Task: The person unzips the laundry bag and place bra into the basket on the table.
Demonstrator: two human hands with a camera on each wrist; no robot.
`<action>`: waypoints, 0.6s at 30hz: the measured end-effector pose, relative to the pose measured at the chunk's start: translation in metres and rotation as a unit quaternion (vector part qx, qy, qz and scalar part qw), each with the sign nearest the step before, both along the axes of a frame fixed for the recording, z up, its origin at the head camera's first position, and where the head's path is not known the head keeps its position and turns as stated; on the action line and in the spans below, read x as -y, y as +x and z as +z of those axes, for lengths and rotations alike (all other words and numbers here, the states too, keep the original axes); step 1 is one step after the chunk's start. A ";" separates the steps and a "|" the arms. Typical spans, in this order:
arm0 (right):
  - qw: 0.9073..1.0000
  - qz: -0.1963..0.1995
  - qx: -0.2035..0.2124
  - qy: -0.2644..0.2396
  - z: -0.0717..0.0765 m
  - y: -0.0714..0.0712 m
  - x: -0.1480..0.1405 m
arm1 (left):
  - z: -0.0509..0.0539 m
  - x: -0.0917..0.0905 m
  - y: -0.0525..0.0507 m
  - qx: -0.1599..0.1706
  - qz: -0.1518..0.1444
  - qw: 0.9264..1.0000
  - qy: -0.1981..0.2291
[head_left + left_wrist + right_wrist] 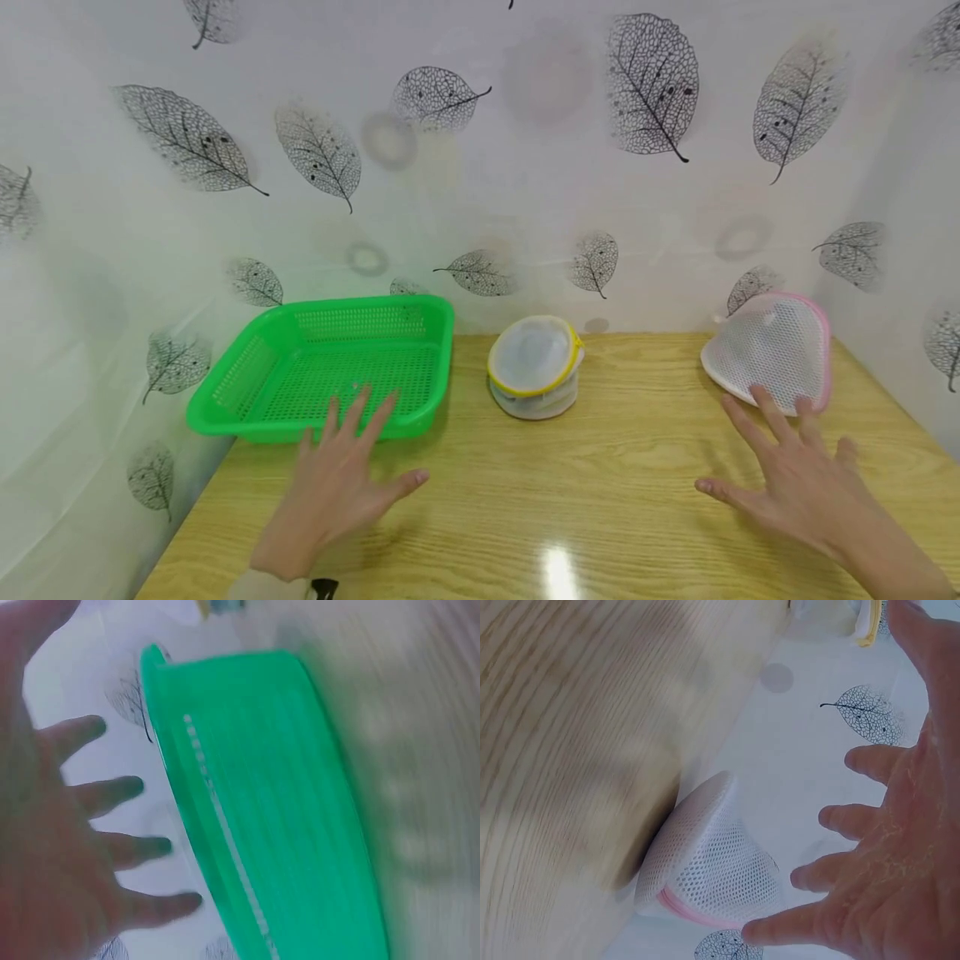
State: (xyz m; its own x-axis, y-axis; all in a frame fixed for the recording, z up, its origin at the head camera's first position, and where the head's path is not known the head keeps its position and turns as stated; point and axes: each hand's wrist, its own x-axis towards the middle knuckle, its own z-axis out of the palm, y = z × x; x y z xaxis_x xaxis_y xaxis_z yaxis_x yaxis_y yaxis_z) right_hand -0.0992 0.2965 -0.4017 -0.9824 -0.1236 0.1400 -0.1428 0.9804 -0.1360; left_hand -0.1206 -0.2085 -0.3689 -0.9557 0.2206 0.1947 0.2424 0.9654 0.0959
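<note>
My left hand [337,492] hovers with fingers spread just in front of a green plastic basket [437,375], which has slotted sides and stands at the left of the table. In the left wrist view, the fingers point toward the basket's outer wall [262,795] and hold nothing. On the right, my right hand [802,483] is spread near a white mesh bag with pink edging [776,346]. The right wrist view shows that mesh bag [720,870] beyond the fingertips, with nothing in the hand. Between the hands sits a round whitish mesh bag with a yellow zip rim [534,362].
A wooden table [600,492] lies under everything. Behind it and along both sides hangs a white curtain [525,192] printed with dark leaves. The basket, the round bag and the pink-edged bag stand along the table's back edge.
</note>
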 end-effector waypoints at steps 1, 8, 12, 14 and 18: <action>1.000 0.007 -0.004 -0.004 0.000 -0.002 0.000 | 0.001 -0.004 -0.003 -0.004 -0.011 1.000 0.018; 0.992 0.102 -0.018 -0.075 -0.003 -0.017 0.008 | 0.007 -0.040 -0.026 -0.049 -0.100 0.987 0.113; 0.988 0.133 -0.027 -0.078 -0.003 -0.025 0.015 | 0.004 -0.060 -0.039 -0.109 -0.183 0.967 0.138; 0.987 0.143 -0.033 -0.069 -0.003 -0.029 0.018 | 0.001 -0.071 -0.044 -0.127 -0.222 0.956 0.144; 0.985 0.157 -0.037 -0.056 -0.005 -0.035 0.021 | -0.006 -0.091 -0.050 -0.104 -0.272 0.944 0.154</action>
